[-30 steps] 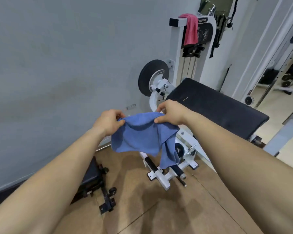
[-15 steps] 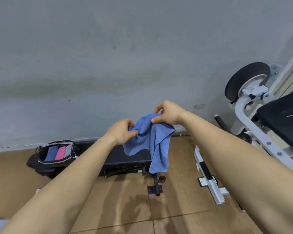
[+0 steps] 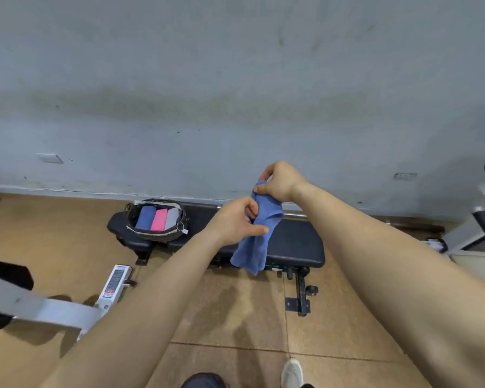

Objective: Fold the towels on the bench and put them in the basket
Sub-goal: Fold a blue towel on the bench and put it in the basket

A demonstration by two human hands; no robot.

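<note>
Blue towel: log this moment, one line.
left hand, right hand: grip blue cloth towel, bunched | woven basket: on black padded bench, three folded towels

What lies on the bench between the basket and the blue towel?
Head view: nothing lies there; the bench is bare from basket to blue towel, though the left hand covers part.

A stained grey-blue wall [image 3: 235,65] meets a brown tiled floor [image 3: 53,242], the black bench [image 3: 294,242] standing along its foot and a white machine frame [image 3: 53,310] lying at the floor's left edge.
</note>
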